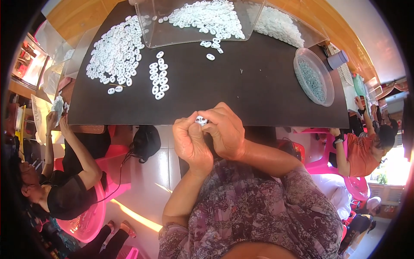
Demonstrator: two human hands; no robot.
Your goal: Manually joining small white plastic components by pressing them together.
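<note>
— What carries it all?

— A black table top (241,93) on a wooden surface (71,15). Far left lies a loose heap of small white rings (115,52); just right of it, a short double row of the same rings (158,75).

— And farther back?

— A clear plastic tray (161,36) with more rings spilling from its near edge, and another pile (276,23) to the right. At the right edge sits a round clear bowl (302,55) of small metal bits.

The head camera looks steeply down, close over the hands (209,138), onto the black table (241,95) ahead.
</note>
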